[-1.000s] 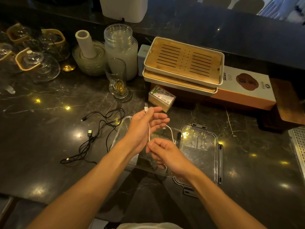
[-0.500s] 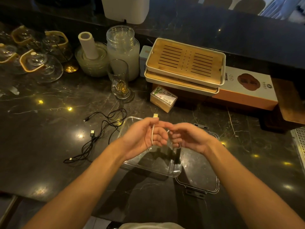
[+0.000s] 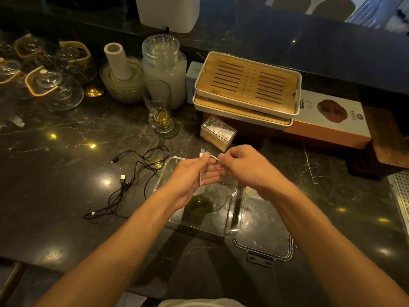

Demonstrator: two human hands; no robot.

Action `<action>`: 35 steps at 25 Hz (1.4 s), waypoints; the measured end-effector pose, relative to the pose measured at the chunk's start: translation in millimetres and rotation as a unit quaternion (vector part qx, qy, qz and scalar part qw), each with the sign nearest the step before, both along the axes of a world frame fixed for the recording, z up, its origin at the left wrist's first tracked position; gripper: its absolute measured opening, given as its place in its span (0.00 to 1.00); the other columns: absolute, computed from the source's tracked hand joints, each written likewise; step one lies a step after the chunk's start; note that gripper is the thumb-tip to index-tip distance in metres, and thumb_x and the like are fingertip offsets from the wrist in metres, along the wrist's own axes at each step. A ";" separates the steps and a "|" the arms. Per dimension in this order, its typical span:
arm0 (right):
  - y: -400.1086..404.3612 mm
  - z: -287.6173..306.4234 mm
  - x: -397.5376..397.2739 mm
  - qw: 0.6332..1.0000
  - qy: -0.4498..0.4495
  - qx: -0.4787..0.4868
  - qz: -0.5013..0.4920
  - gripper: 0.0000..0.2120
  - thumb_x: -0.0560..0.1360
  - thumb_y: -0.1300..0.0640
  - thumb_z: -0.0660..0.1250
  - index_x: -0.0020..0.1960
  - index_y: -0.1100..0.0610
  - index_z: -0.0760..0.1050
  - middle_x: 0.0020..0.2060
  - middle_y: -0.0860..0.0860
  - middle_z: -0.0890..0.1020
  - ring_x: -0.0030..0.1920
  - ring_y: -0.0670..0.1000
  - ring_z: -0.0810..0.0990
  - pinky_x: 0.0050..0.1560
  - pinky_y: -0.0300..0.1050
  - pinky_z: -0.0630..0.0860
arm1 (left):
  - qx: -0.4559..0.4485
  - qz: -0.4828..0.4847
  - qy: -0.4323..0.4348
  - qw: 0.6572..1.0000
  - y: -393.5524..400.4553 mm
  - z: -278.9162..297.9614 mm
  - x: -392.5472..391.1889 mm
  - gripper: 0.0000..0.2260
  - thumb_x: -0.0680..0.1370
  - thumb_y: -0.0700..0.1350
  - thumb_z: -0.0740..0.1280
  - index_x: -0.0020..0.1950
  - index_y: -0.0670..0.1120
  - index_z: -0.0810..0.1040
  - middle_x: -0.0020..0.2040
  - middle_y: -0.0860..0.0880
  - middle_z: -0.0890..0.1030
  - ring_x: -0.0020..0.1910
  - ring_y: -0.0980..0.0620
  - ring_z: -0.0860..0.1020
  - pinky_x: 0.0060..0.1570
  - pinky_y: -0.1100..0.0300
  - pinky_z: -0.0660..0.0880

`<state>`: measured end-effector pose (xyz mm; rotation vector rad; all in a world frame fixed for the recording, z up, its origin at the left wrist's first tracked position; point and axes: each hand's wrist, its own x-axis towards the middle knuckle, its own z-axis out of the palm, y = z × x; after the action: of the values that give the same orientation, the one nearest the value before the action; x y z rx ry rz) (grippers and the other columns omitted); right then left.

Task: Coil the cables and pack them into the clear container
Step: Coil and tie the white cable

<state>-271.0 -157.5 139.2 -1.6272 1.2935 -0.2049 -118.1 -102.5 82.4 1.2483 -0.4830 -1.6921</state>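
Both hands hold a white cable (image 3: pixel 201 173) above the clear container (image 3: pixel 228 227) on the dark marble counter. My left hand (image 3: pixel 192 176) pinches the cable near its plug, which sticks up past the thumb, and a strand runs down across the palm. My right hand (image 3: pixel 245 167) grips the cable's short loop just to the right, fingers curled. A loose black cable (image 3: pixel 130 182) lies tangled on the counter left of the container, its plugs spread apart. The container's clear lid (image 3: pixel 265 242) lies flat at its right.
A small bamboo-printed box (image 3: pixel 218 132) and a glass mug (image 3: pixel 160 107) stand just behind the hands. Stacked wooden tea trays (image 3: pixel 247 85) sit on an orange box (image 3: pixel 327 125) at the back right. Glass teapots (image 3: pixel 51 83) and jars crowd the back left. A metal grate (image 3: pixel 400 196) is at the right edge.
My right hand has risen from below the left hand to beside it, carrying the white cable round into a loop. My left hand has kept its hold on the plug end.
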 end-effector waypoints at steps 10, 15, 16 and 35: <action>48.3 -63.4 -20.3 0.967 -0.133 0.216 -0.007 0.23 0.80 0.39 0.66 0.34 0.54 0.73 0.26 0.49 0.69 0.26 0.48 0.66 0.33 0.41 0.69 | -0.003 0.061 0.124 0.990 -11.1 17.3 0.6 0.12 0.85 0.43 0.61 0.55 0.38 0.81 0.38 0.47 0.85 0.33 0.57 0.84 0.33 0.68 0.80; -2.8 -55.8 -35.1 0.944 -0.148 0.289 -0.051 0.17 0.79 0.49 0.72 0.33 0.51 0.74 0.28 0.48 0.64 0.30 0.48 0.63 0.35 0.43 0.66 | -0.005 -0.101 0.035 0.994 -0.3 14.7 0.0 0.13 0.85 0.44 0.60 0.53 0.38 0.82 0.35 0.47 0.82 0.28 0.57 0.78 0.29 0.68 0.73; -13.8 -47.7 -34.8 0.944 -0.141 0.290 -0.065 0.16 0.79 0.51 0.71 0.34 0.52 0.74 0.28 0.48 0.64 0.29 0.47 0.63 0.35 0.43 0.66 | -0.008 -0.148 -0.003 0.989 2.0 14.3 0.5 0.14 0.85 0.45 0.60 0.54 0.38 0.82 0.36 0.45 0.83 0.30 0.56 0.80 0.30 0.67 0.74; 53.9 -46.3 -15.6 0.955 -0.190 0.174 -0.145 0.16 0.85 0.47 0.61 0.49 0.59 0.76 0.27 0.46 0.68 0.25 0.44 0.64 0.26 0.39 0.70 | -0.006 0.133 0.141 0.981 -14.7 7.4 -26.8 0.12 0.86 0.44 0.57 0.52 0.40 0.76 0.37 0.46 0.84 0.35 0.53 0.84 0.37 0.61 0.81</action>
<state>-286.6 -103.6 92.9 -1.0356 1.1834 -0.4221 -144.9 -117.2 89.9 0.9945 -0.1483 -1.5997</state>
